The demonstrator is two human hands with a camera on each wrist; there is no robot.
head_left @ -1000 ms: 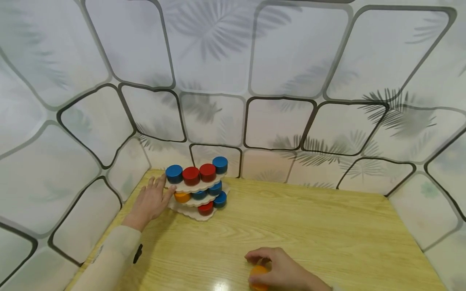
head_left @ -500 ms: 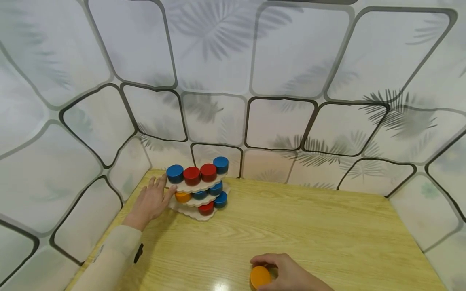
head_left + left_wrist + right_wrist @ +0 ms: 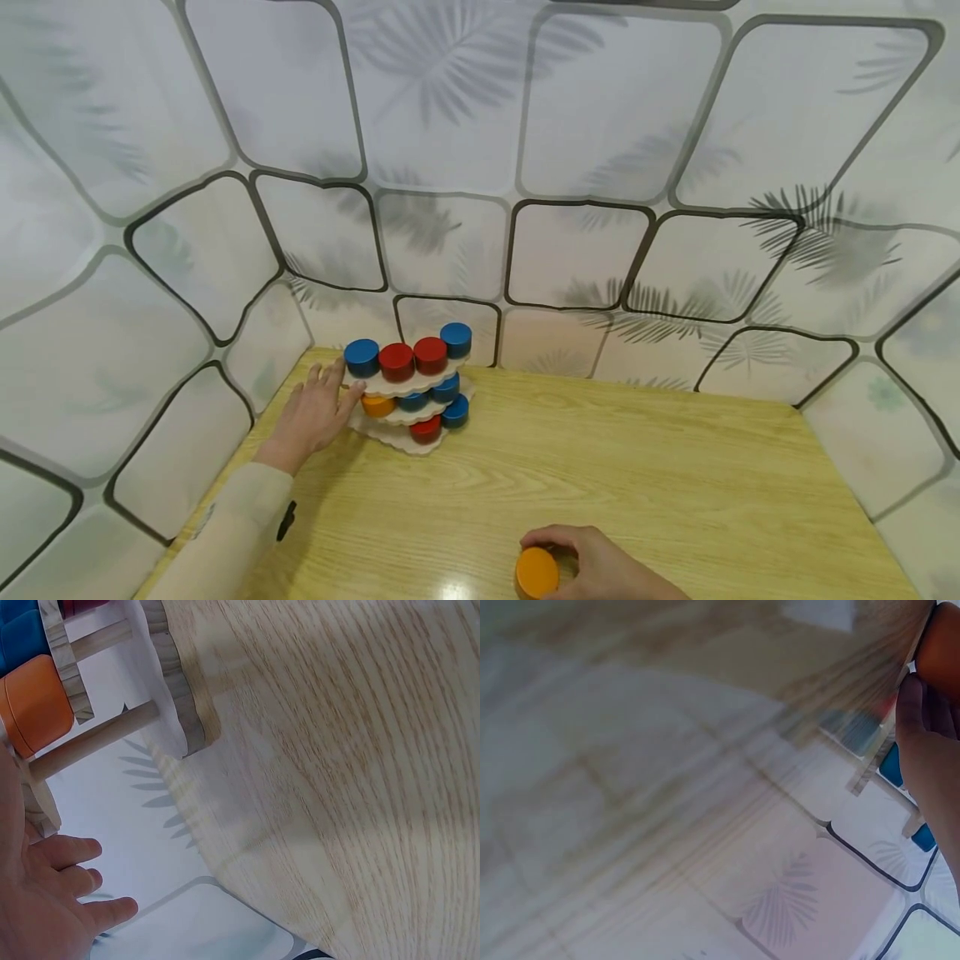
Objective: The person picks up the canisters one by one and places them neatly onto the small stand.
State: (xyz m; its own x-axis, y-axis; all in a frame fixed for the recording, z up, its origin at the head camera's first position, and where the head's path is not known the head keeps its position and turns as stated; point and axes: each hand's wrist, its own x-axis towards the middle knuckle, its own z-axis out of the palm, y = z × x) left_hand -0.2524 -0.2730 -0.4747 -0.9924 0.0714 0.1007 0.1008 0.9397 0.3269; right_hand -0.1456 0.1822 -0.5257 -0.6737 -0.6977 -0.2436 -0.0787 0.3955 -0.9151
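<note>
A small three-tier wooden rack point(image 3: 397, 438) with wavy-edged pale shelves stands at the back left of the table. My left hand point(image 3: 313, 410) touches the left end of its top shelf, thumb along the front, other fingers spread and fairly straight. In the left wrist view, these fingers point(image 3: 76, 877) show beyond the shelf's end. Near the front of the table an orange cylinder point(image 3: 537, 572) stands upright. My right hand point(image 3: 600, 567) holds it from the right, index finger curved past its far side and thumb at the near side, partly cut off by the frame.
On the top shelf stand two blue cylinders point(image 3: 362, 357) and two red cylinders point(image 3: 397, 362). Below are a second orange cylinder point(image 3: 378, 406), more blue ones and a red one point(image 3: 426, 430). Patterned walls point(image 3: 577, 250) enclose the wood-grain table point(image 3: 630, 467) at back and sides.
My right hand has shifted slightly right and down, and its thumb no longer covers the front of the orange cylinder, whose top now shows. My left hand stays at the rack.
</note>
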